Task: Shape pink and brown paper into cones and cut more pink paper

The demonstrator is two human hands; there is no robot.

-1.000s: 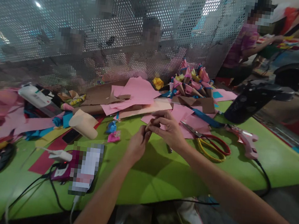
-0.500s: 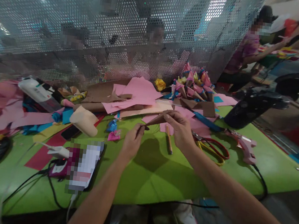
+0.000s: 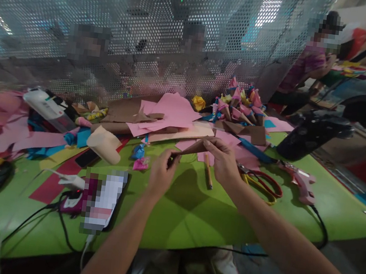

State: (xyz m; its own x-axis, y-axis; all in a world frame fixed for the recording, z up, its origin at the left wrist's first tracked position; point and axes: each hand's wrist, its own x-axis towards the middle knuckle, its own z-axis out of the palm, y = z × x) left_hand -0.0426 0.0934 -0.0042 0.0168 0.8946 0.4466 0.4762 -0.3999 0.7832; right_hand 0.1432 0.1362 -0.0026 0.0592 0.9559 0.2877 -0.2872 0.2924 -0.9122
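Observation:
Between my hands, above the green table (image 3: 172, 224), is a brown paper cone (image 3: 195, 148). My left hand (image 3: 163, 173) pinches its narrow tip. Closed on the wider end is my right hand (image 3: 222, 159), thumb on top. Below the right hand lies a yellow pencil (image 3: 208, 171). Scissors with red and yellow handles (image 3: 264, 184) rest beside the right wrist. Small blue (image 3: 139, 151) and pink (image 3: 141, 163) crumpled pieces sit left of my left hand.
Pink paper sheets (image 3: 172, 113) are stacked behind my hands, near a pile of finished-looking small paper cones (image 3: 236, 106). A pink glue gun (image 3: 302, 183) and a dark bottle-like object (image 3: 296, 135) stand right. A phone (image 3: 107, 199) and cables lie left. A person (image 3: 307, 63) sits beyond.
Both hands keep hold of the brown paper cone in nearly the same place. The left fingers have curled a little around its tip. The view has shifted slightly.

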